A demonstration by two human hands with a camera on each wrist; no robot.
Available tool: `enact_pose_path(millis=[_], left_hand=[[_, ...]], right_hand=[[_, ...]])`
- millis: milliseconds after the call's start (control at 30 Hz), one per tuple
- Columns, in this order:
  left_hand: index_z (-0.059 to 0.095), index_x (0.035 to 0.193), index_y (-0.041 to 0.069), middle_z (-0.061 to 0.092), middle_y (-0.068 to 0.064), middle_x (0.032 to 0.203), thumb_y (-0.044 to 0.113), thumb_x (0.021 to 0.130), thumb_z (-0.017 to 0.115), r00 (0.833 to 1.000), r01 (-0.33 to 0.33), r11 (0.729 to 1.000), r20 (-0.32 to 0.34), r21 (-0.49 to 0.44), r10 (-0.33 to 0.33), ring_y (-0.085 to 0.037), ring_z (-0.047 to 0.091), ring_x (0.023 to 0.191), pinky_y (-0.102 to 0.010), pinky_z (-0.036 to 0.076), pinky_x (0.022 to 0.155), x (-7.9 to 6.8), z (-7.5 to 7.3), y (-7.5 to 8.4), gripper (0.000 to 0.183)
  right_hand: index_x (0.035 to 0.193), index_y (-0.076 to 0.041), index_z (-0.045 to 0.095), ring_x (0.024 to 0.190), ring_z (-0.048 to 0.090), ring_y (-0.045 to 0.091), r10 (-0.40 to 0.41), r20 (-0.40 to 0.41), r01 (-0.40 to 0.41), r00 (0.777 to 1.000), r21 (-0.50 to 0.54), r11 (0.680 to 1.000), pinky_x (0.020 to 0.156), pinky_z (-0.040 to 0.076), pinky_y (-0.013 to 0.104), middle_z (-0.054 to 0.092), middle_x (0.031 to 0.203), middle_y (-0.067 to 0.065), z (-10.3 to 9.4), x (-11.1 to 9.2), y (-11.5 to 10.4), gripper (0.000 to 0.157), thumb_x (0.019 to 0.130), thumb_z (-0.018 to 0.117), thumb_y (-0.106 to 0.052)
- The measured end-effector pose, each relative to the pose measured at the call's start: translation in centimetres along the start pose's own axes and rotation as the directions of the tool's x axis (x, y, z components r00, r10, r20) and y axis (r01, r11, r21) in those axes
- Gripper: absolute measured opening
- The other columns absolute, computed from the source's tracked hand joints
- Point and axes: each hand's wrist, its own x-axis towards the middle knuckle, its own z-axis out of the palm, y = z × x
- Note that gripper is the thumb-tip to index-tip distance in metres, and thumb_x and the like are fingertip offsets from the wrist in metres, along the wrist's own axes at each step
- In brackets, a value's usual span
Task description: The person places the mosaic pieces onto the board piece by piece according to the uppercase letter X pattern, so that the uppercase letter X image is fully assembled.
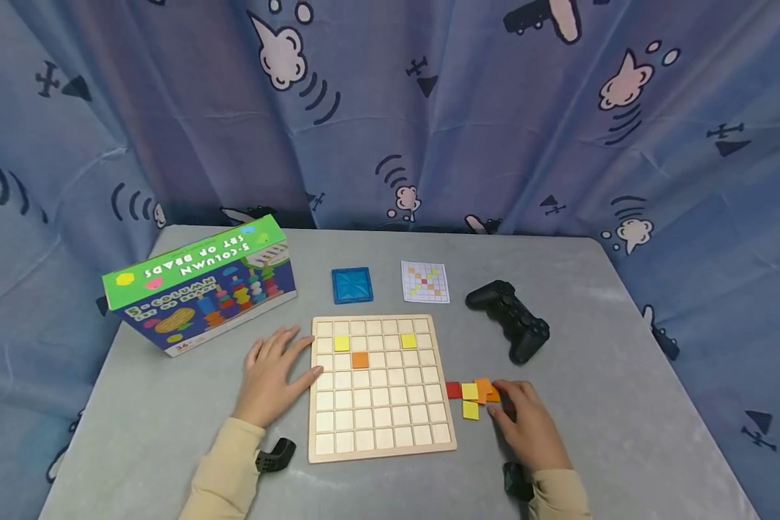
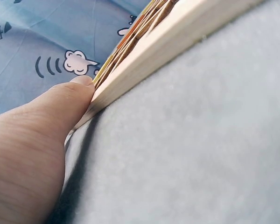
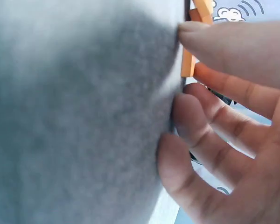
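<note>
A wooden grid board (image 1: 383, 399) lies flat on the table. Two yellow tiles, the left one (image 1: 341, 343) and the right one (image 1: 408, 341), and an orange tile (image 1: 360, 360) sit in its upper cells. Along the board's left edge rests my left hand (image 1: 274, 379), fingers spread, with the thumb (image 2: 67, 105) against the wooden rim. To the right of the board is a small group of loose tiles: red (image 1: 453, 390), yellow (image 1: 471, 410) and several overlapping orange ones (image 1: 483, 388). My right hand (image 1: 526, 422) touches the outermost orange tile (image 3: 188, 64) with its index finger; the thumb looks apart from it.
Behind the board lie a blue square tray (image 1: 352, 285) and a printed pattern card (image 1: 425, 282). A black game controller (image 1: 510, 318) is at the right, beyond the loose tiles. A green and blue toy box (image 1: 201, 285) stands back left. A curtain (image 1: 390, 130) hangs behind the table.
</note>
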Motion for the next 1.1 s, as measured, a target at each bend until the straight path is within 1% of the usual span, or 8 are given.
enact_pose_path(millis=[200, 333, 500, 600, 833, 967, 1100], left_hand=[[0.053, 0.138, 0.023, 0.040, -0.008, 0.150, 0.056, 0.086, 0.063, 1.000, 0.014, 1.000, 0.010, -0.002, -0.014, -0.030, 0.030, 0.140, -0.055, 0.010, 0.116, -0.03, -0.27, 0.29, 0.062], [0.053, 0.138, 0.023, 0.040, -0.008, 0.150, 0.055, 0.086, 0.063, 1.000, 0.022, 1.000, 0.016, -0.003, -0.022, -0.030, 0.030, 0.140, -0.055, 0.010, 0.116, -0.03, -0.38, 0.45, 0.061], [0.054, 0.137, 0.023, 0.040, -0.007, 0.150, 0.054, 0.086, 0.064, 0.999, 0.030, 1.000, 0.025, -0.008, -0.030, -0.029, 0.030, 0.140, -0.054, 0.009, 0.116, -0.01, -0.43, 0.60, 0.061], [0.054, 0.137, 0.023, 0.040, -0.007, 0.150, 0.054, 0.086, 0.064, 0.999, 0.030, 1.000, 0.025, -0.006, -0.030, -0.029, 0.030, 0.140, -0.054, 0.009, 0.116, 0.00, -0.48, 0.63, 0.060], [0.054, 0.137, 0.022, 0.040, -0.007, 0.149, 0.053, 0.086, 0.064, 0.999, 0.029, 1.000, 0.023, -0.007, -0.029, -0.029, 0.030, 0.140, -0.054, 0.010, 0.116, -0.02, -0.47, 0.58, 0.061], [0.054, 0.137, 0.023, 0.040, -0.007, 0.150, 0.054, 0.086, 0.064, 0.999, 0.027, 1.000, 0.023, -0.006, -0.027, -0.029, 0.030, 0.141, -0.054, 0.010, 0.116, -0.03, -0.45, 0.53, 0.061], [0.054, 0.137, 0.023, 0.040, -0.006, 0.150, 0.054, 0.086, 0.064, 1.000, 0.023, 1.000, 0.018, -0.007, -0.023, -0.029, 0.030, 0.140, -0.053, 0.010, 0.116, -0.07, -0.40, 0.50, 0.061]], right_hand=[[0.128, -0.006, 0.058, 0.092, 0.056, 0.023, -0.002, 0.003, 0.002, 1.000, 0.019, 1.000, 0.082, 0.052, 0.046, 0.053, 0.118, 0.013, -0.03, 0.23, 0.37, 0.042, 0.088, 0.069, -0.011], [0.128, -0.009, 0.061, 0.088, 0.054, 0.021, -0.009, -0.005, 0.009, 1.000, 0.025, 1.000, 0.077, 0.050, 0.039, 0.054, 0.117, 0.011, -0.14, 0.30, 0.51, 0.040, 0.088, 0.069, -0.013], [0.120, -0.008, 0.064, 0.083, 0.052, 0.019, -0.016, -0.016, 0.016, 1.000, 0.018, 1.000, 0.072, 0.047, 0.034, 0.056, 0.116, 0.010, -0.09, 0.42, 0.73, 0.034, 0.087, 0.071, -0.013], [0.117, -0.007, 0.064, 0.084, 0.052, 0.020, -0.019, -0.026, 0.019, 0.999, 0.011, 1.000, 0.073, 0.048, 0.036, 0.056, 0.116, 0.010, -0.02, 0.46, 0.75, 0.031, 0.087, 0.070, -0.012], [0.115, -0.003, 0.063, 0.090, 0.057, 0.024, -0.025, -0.076, 0.026, 0.997, 0.010, 1.000, 0.079, 0.052, 0.044, 0.056, 0.116, 0.013, 0.18, 0.27, 1.02, 0.028, 0.088, 0.069, -0.008], [0.118, -0.001, 0.062, 0.095, 0.058, 0.027, -0.025, -0.081, 0.026, 0.996, 0.015, 1.000, 0.084, 0.051, 0.049, 0.056, 0.115, 0.014, 0.16, 0.24, 1.04, 0.030, 0.089, 0.067, -0.007], [0.123, -0.001, 0.061, 0.092, 0.058, 0.027, -0.039, -0.088, 0.040, 0.995, 0.006, 0.999, 0.081, 0.051, 0.047, 0.055, 0.109, 0.015, 0.08, 0.19, 0.99, 0.034, 0.090, 0.065, -0.007]])
